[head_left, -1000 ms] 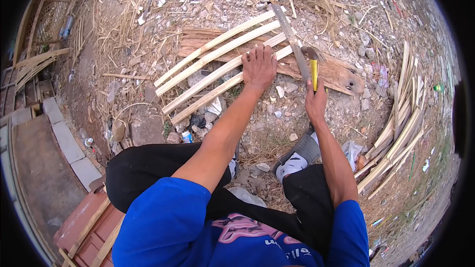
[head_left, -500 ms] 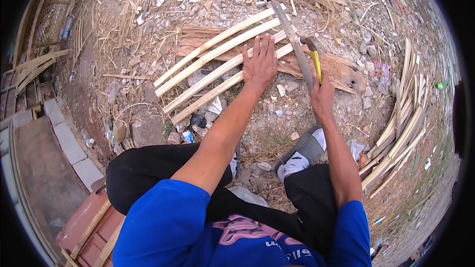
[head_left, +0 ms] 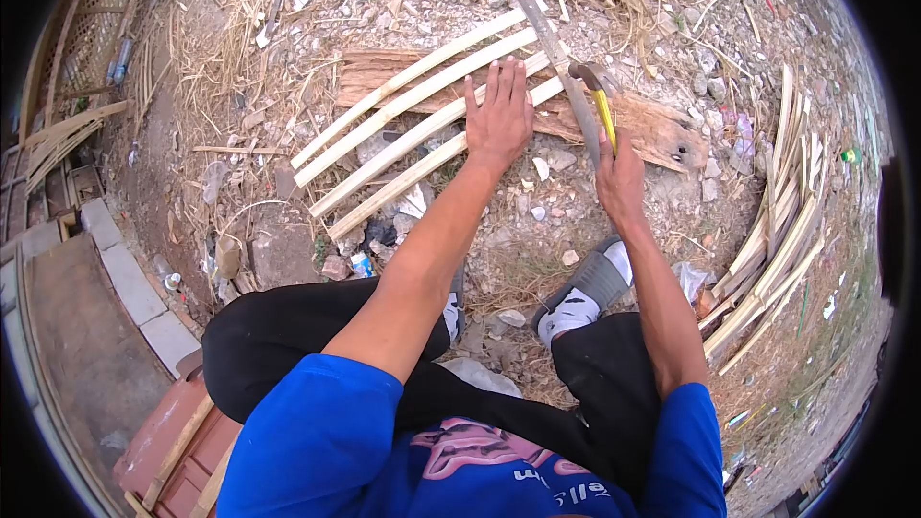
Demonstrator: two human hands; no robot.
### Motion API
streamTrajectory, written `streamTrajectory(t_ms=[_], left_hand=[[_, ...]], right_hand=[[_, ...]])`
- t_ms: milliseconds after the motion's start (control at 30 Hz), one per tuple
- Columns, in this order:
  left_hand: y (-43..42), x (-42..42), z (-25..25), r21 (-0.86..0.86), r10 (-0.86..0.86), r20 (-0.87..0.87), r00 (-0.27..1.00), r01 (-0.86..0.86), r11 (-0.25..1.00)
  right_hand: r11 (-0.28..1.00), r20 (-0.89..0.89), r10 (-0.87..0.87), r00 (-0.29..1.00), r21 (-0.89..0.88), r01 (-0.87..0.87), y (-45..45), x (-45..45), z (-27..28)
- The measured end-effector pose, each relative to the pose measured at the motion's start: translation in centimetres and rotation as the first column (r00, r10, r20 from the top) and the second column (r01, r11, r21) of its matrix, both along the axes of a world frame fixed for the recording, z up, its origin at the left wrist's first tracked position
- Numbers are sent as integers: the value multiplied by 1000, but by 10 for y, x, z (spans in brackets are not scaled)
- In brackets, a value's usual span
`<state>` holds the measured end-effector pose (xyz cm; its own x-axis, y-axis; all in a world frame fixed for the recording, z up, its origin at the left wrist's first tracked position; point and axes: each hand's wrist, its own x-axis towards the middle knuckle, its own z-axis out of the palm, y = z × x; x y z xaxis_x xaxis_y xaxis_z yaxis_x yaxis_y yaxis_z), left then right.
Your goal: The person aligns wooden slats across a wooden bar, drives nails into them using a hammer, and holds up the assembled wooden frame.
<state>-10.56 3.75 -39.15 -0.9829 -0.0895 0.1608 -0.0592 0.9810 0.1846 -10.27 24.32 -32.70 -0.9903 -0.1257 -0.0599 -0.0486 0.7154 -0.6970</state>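
My left hand [head_left: 500, 123] lies flat with fingers stretched out over the pale wooden slats [head_left: 408, 109], which are laid side by side in a slightly curved fan. A long flat grey strip [head_left: 564, 62] crosses the slats near their far right ends. My right hand [head_left: 621, 176] is closed around the yellow handle of a hammer [head_left: 605, 118]. The hammer's dark head is up beside the grey strip. The strip's near end reaches my right hand; whether the fingers also hold it, I cannot tell. Under the slats lies a weathered brown plank [head_left: 652, 131].
A bundle of loose slats [head_left: 767, 230] lies on the ground at the right. Stones, dry grass and litter cover the ground. Concrete blocks [head_left: 125, 273] and a reddish panel [head_left: 168, 441] are at the left. My sandalled foot [head_left: 587, 290] stands near the plank.
The hammer head has shifted slightly up and left, closer to the grey strip. My left hand stays flat on the slats. The whole view has moved a little.
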Motion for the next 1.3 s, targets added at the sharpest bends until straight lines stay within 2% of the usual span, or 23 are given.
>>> streamTrajectory(t_ms=[133,200,433,533,633,800,1033,1133,1233,1300], left_hand=[[0,-2,-2,-48,-6,-19,1000,5,999],[0,-1,-2,-58,-7,-31,999,5,998],[-2,-2,0,-24,-18,8,1000,18,1000],[1,-2,1,-47,-6,18,1000,7,999],[0,-1,1,-39,1,29,1000,0,999],[0,-1,1,-38,-6,39,999,7,999],[0,-2,1,-42,-4,39,999,6,999],[0,-3,0,-24,-3,45,999,4,1000],[0,-4,1,-16,-6,46,999,6,1000],[0,-2,1,-11,-9,47,999,9,1000]], right_hand=[[999,-49,-14,999,-35,12,-2,-10,15],[999,3,-36,999,-7,36,-2,-10,14],[999,44,-31,999,29,30,2,-3,1],[999,-50,-5,999,-33,4,-1,-9,15],[999,31,-25,999,-22,25,-4,-10,16],[1000,22,-13,1000,19,13,2,-1,-7],[1000,-1,-18,1000,-15,18,-1,-5,2],[998,7,35,999,56,-36,3,-9,-3],[999,40,-17,999,28,16,3,-9,2],[1000,-6,-24,1000,-12,24,1,-8,10]])
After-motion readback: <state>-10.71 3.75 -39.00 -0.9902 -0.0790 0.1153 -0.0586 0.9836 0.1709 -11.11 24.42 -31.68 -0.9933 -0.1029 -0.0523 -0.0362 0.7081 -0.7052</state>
